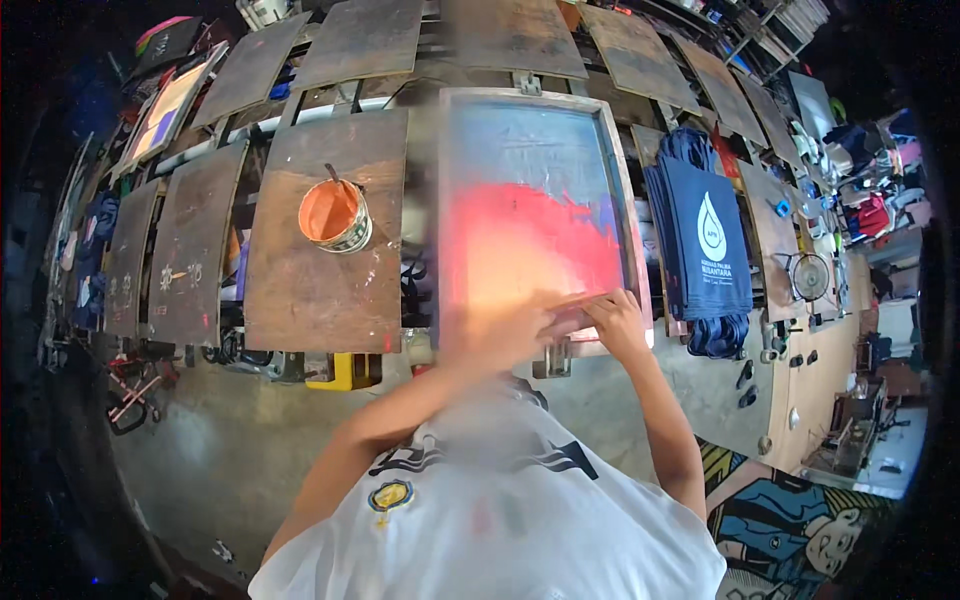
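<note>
In front of me lies a framed printing screen, its mesh smeared with red and orange ink over a bluish far part. Both my hands are at its near edge. My right hand is closed on a squeegee that lies across the near right of the mesh. My left hand, hazy in the picture, reaches the squeegee's left end; its fingers seem wrapped round it, though the haze hides part of them.
An ink bucket with orange ink and a stirring stick stands on the wooden board to the left. Right of the screen is a stack of navy tote bags. More boards line the far side. A small fan sits farther right.
</note>
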Motion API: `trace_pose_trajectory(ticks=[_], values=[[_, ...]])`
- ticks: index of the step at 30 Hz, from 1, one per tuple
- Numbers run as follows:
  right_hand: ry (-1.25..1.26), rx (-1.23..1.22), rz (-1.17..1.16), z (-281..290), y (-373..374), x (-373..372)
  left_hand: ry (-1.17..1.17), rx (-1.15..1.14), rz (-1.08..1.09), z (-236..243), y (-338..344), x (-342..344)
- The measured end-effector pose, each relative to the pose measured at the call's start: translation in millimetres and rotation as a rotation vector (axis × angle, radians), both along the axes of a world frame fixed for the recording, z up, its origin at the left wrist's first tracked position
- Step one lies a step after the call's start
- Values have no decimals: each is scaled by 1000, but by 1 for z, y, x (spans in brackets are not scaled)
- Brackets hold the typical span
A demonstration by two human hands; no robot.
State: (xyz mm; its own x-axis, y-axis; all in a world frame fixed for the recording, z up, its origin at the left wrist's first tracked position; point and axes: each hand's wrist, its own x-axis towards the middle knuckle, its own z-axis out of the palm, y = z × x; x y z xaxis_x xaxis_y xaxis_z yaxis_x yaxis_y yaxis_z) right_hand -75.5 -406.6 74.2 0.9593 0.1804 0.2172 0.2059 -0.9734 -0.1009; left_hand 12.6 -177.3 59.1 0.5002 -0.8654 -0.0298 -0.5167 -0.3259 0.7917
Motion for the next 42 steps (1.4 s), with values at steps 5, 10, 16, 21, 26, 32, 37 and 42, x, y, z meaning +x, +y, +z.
trace_pose_trajectory(ticks=[5,10,16,21,26,32,37,42], values=[[-110,99,-105,-22,42,37,-27,22,-7,66,41,48],[-45,62,-52,-43,62,48,-50,-259,279,-19,43,5],[170,117,-102,-19,49,4,89,-183,30,40,48,0],[249,153,-163,-10,54,36,121,-275,-36,52,62,50],[50,88,-231,-27,108,78,75,-89,62,-19,85,108],[37,156,-225,-52,125,63,81,1,100,-5,116,77],[122,199,6,-39,101,54,324,-24,219,17,108,25],[278,126,201,-39,63,81,440,-127,356,25,76,-9]])
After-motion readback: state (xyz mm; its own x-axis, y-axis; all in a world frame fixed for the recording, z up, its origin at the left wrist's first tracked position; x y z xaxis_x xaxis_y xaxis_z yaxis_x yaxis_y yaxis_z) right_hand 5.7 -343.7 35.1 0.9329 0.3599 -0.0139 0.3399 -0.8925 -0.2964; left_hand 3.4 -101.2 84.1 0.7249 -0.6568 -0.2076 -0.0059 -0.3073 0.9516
